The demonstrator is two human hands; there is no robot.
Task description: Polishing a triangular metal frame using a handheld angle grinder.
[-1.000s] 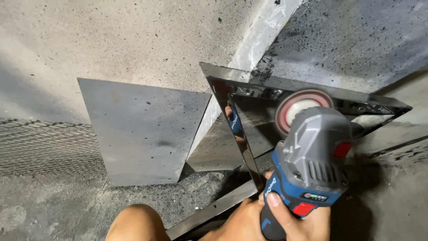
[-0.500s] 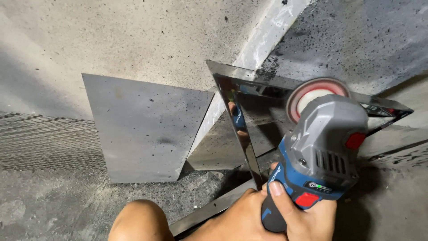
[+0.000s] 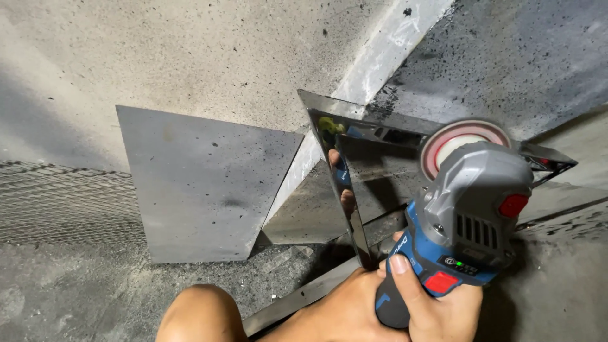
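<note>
At the lower right of the frame, a blue-grey grinder [image 3: 465, 228] is gripped by closed fingers [image 3: 405, 291]; which hand is unclear. Its disc [image 3: 465, 142] is held at the shiny steel frame [image 3: 354, 190]; the polishing seems partly done.

Both hands sit at the lower edge of the view, the right hand [image 3: 437, 304] wrapped round the handle of an angle grinder [image 3: 465, 228], the left hand [image 3: 345, 313] touching it on its left side. The grinder's disc [image 3: 459, 136] lies beyond the hands, over a polished metal frame piece [image 3: 380, 171] that stands on the concrete floor [image 3: 76, 291] just ahead of them. Well left of the hands, a flat metal sheet [image 3: 202, 183] leans against the concrete wall [image 3: 190, 57] behind it. A metal strip [image 3: 297, 296] lies on the floor just left of the left hand. A knee [image 3: 199, 313] sits further left, near the bottom edge. Wire mesh [image 3: 63, 202] lies far left, at the wall's foot.
</note>
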